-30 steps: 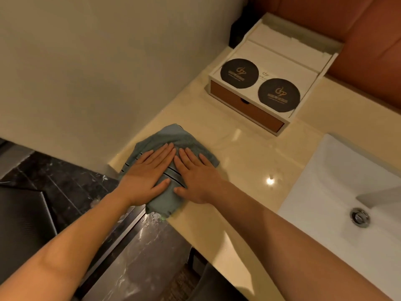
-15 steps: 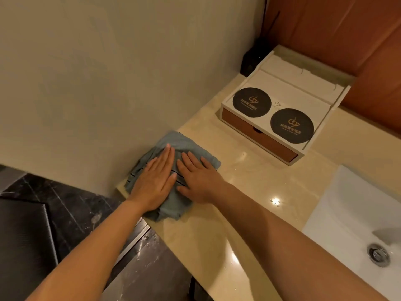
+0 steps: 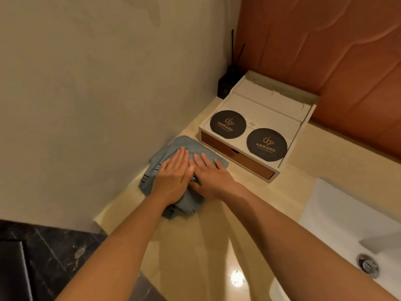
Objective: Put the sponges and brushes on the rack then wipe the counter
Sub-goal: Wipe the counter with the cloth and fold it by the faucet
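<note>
Both hands and the cloth have slid up the counter (image 3: 249, 205) toward the box since a second ago. Left hand (image 3: 173, 179) and right hand (image 3: 213, 177) lie flat, fingers spread straight, pressing one blue-grey cloth (image 3: 184, 148) beside the wall, gripping nothing. One white box (image 3: 256, 109) carries two black round coasters (image 3: 227, 124). One sink (image 3: 338, 220) at right.

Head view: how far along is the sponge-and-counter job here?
Done: cannot confirm; no sponges, brushes or rack in view. In hand: left hand and right hand press the blue cloth flat on the counter near the wall. Left: the stretch toward the sink.
</note>
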{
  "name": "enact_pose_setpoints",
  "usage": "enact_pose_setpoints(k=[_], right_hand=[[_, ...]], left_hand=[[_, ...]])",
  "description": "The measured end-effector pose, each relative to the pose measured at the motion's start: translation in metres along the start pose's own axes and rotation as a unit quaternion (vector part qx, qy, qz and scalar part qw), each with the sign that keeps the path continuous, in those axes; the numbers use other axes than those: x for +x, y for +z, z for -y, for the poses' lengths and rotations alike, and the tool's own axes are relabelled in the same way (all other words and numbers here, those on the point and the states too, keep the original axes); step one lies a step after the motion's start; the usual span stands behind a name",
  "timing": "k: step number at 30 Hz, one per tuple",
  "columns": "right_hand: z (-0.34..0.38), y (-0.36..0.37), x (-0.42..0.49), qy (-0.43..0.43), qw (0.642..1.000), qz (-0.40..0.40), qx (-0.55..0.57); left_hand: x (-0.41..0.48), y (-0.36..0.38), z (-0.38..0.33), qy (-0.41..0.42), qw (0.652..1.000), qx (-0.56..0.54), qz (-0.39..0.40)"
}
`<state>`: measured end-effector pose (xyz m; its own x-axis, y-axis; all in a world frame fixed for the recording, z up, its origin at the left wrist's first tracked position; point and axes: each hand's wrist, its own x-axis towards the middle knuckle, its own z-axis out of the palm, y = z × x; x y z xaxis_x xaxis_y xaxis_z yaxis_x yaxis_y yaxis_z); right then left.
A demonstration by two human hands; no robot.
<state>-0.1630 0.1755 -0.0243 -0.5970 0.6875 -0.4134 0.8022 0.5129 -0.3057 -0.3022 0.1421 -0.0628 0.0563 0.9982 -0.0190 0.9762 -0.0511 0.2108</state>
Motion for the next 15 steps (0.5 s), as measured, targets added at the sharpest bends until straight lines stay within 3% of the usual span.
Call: enact_pose_setpoints(k=[15], right_hand=[[-0.031, 0.017, -0.054, 0.014, 0.999, 0.001, -0.037]], left_hand=[[-0.026, 0.020, -0.051, 0.001, 0.999, 0.034, -0.012]])
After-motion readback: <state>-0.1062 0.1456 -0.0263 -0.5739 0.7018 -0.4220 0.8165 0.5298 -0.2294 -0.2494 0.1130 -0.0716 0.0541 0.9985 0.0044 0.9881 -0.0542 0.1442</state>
